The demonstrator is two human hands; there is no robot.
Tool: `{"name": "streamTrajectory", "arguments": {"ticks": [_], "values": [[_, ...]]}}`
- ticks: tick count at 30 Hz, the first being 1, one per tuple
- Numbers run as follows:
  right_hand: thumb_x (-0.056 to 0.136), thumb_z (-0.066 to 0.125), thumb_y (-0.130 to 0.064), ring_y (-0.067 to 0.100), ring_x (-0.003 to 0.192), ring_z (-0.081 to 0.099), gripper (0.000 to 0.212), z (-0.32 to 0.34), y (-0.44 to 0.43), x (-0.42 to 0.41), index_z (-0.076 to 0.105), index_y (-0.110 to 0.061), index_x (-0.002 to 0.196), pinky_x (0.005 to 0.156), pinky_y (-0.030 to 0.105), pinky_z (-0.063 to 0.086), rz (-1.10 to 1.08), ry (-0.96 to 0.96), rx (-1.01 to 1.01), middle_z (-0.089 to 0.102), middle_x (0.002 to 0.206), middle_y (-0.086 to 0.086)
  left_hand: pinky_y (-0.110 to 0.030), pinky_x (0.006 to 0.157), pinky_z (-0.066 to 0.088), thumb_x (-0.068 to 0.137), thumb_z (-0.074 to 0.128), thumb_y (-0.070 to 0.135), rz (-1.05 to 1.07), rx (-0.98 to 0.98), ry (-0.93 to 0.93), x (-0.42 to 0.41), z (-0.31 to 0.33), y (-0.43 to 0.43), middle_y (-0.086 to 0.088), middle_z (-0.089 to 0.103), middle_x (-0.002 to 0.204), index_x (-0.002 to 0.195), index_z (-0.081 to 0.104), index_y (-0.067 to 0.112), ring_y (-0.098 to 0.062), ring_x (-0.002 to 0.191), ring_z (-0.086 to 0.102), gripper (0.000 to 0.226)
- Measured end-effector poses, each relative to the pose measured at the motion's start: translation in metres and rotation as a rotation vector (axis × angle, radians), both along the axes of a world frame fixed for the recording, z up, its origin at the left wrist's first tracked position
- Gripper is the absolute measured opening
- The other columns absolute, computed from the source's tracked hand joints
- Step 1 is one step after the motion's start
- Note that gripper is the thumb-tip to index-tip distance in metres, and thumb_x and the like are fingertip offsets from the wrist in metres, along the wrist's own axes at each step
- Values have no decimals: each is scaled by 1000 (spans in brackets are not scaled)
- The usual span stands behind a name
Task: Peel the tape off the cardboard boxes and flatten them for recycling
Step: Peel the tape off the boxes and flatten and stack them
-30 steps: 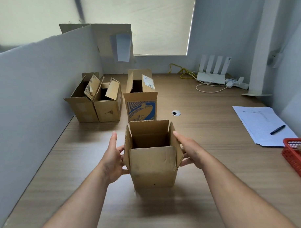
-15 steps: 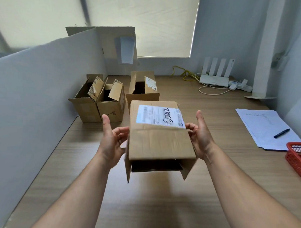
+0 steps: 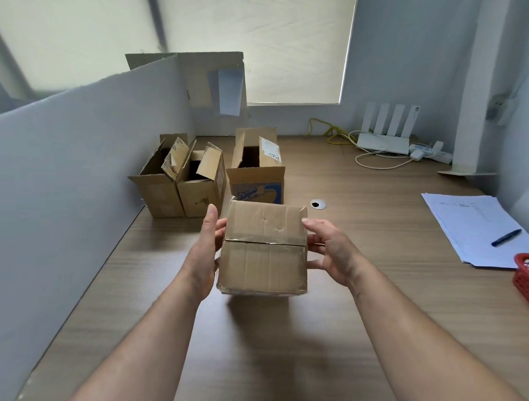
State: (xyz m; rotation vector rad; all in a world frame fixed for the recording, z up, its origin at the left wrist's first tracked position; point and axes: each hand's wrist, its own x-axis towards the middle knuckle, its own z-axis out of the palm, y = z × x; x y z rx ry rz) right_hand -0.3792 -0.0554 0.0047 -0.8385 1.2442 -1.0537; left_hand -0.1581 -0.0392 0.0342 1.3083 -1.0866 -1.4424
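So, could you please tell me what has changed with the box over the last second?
The box was lifted from standing open-side up on the table and rolled over; its taped seam now faces the camera. The left hand and right hand kept it pressed between them throughout. The three open boxes behind, papers and pen stayed put.

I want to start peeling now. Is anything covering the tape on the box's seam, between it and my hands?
Nothing visible does. The tape along the seam lies bare, facing the camera; the left hand and right hand hold the box by its sides, right beside it.
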Motion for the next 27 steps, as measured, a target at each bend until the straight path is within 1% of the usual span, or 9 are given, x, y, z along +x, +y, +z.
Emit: {"name": "streamTrajectory", "arguments": {"ticks": [3,7,11,13,16,19,22,24,27], "values": [[92,59,-27,22,90,60,52,-10,-2,5,39,-13,137,62,39,53,-21,-45,36,61,106,9,-34,97,40,86,24,72,-5,-62,-81,6,0,3,6,62,126,130,57,27,-7,118,53,71],[96,52,-22,22,82,57,49,-39,1,16,35,-13,141,57,33,49,-36,-115,170,55,109,10,-30,97,42,100,42,35,29,-270,-322,9,5,6,8,62,123,123,65,29,-10,115,53,33],[98,45,-15,19,67,45,9,-67,16,34,47,-13,107,52,26,40,-39,-128,327,48,83,8,-35,106,33,93,50,6,-88,-379,-698,6,-10,7,9,56,121,129,60,25,-15,118,46,42],[97,43,-12,20,65,44,11,-81,23,38,44,-17,87,54,26,41,-26,-108,380,47,80,8,-42,110,29,93,52,10,-157,-358,-831,5,-25,11,6,52,130,135,54,26,-18,125,40,45],[96,40,-11,16,53,43,25,-99,31,38,41,-19,72,50,23,38,0,-44,427,49,66,2,-34,112,20,95,55,23,-195,-346,-961,1,-44,21,6,42,141,142,44,29,-15,133,29,49],[93,32,-13,11,38,25,34,-110,38,33,39,-22,61,40,18,22,69,-1,490,36,49,-4,-33,113,13,96,52,38,-253,-343,-1128,-6,-57,31,6,25,154,147,36,29,-16,141,18,55],[91,33,-9,11,40,17,33,-114,37,28,38,-21,61,42,17,14,48,52,481,23,49,-4,-31,115,4,100,32,49,-375,-342,-1325,-12,-71,38,9,9,161,153,20,29,-12,147,2,58],[92,40,-5,10,42,31,29,-109,33,23,45,-19,67,46,18,23,-40,79,405,35,51,-4,-30,114,0,98,14,55,-400,-362,-1379,-14,-74,39,10,5,162,154,14,29,-9,147,-3,62],[94,49,-14,12,74,52,14,-92,21,16,60,-20,89,67,28,42,-107,77,268,57,82,-1,-28,113,-3,77,-9,65,-400,-373,-1409,-14,-75,41,12,4,162,154,11,31,-8,147,-4,87]]}}
